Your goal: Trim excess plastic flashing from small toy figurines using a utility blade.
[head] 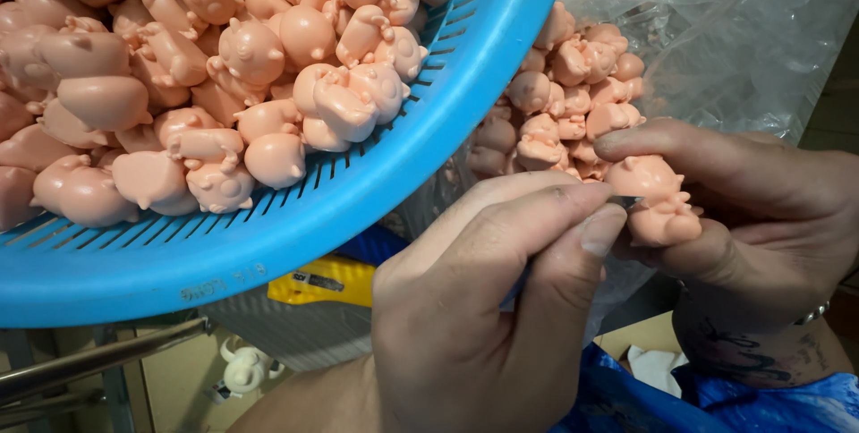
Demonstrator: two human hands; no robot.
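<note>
- In front of the clear bag, right of the basket's rim, a pink figure [656, 200] sits pinched in the right hand [752, 218], thumb along its top and fingers curled under it.
- The left hand [483, 299] is closed around a thin blade [626, 202]; only its grey tip shows past the thumb, touching the figure's left side.
- The thumb and forefinger of that hand press together just beside the figure, so the two hands nearly meet.
- A metal bracelet [812, 313] circles the right wrist, with dark marks on the forearm below it.
- Behind the hands, the bag [716, 30] holds a heap of like pink figures [573, 93], lying against its left wall.
- The blue slotted basket [376, 191] fills the upper left, tilted, and is piled with many more pink figures [224, 84]; its rim runs from the lower left up to the top edge.
- Under the basket's rim lies a yellow box [327, 281], and lower down a white figure [243, 370] rests near a metal bar [98, 357].
- Blue plastic sheet [644, 402] shows along the bottom right.
</note>
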